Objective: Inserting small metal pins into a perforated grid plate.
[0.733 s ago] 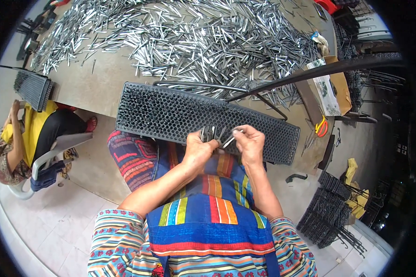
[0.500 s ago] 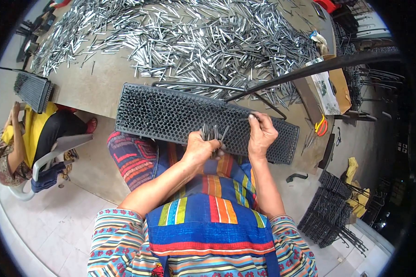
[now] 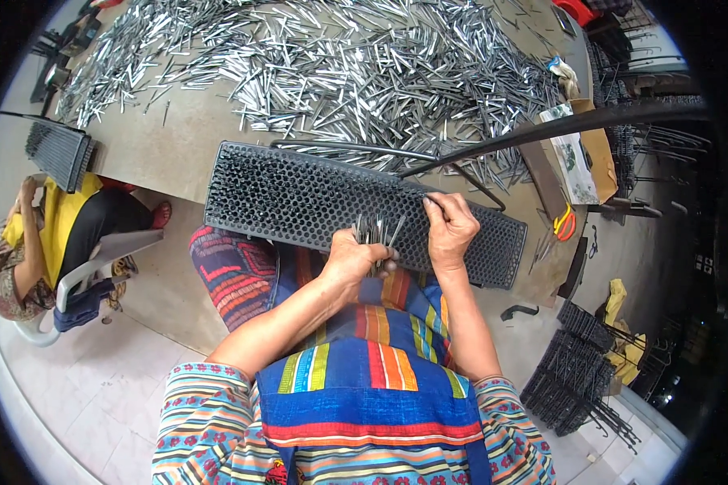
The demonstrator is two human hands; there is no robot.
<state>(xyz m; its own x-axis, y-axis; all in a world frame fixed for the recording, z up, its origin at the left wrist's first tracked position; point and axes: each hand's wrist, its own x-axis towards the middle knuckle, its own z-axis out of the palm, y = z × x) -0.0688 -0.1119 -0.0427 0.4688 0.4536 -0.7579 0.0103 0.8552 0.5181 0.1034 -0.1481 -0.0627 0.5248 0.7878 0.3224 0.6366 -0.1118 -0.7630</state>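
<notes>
Across my lap and the table edge lies a long black perforated panel (image 3: 279, 194), tilted, with rows of round holes and a black metal bar frame on its far side. Its left part is filled with upright dark pieces; the holes to the right look bare. My left hand (image 3: 353, 260) is closed round a bundle of thin dark strips (image 3: 374, 230) in front of the panel's near edge. My right hand (image 3: 450, 230) is closed in a pinch at the panel's far edge; whatever is between its fingertips is too small to make out.
A wide heap of loose metal strips (image 3: 364, 73) covers the table. Orange-handled scissors (image 3: 565, 222) and an open carton (image 3: 594, 153) lie to the right. A black bar (image 3: 558, 129) crosses above the table. Stacked black racks (image 3: 574, 368) stand lower right; a person (image 3: 36, 259) sits left.
My right hand has shifted slightly left and up along the panel's far edge. My left hand keeps its bundle in nearly the same place.
</notes>
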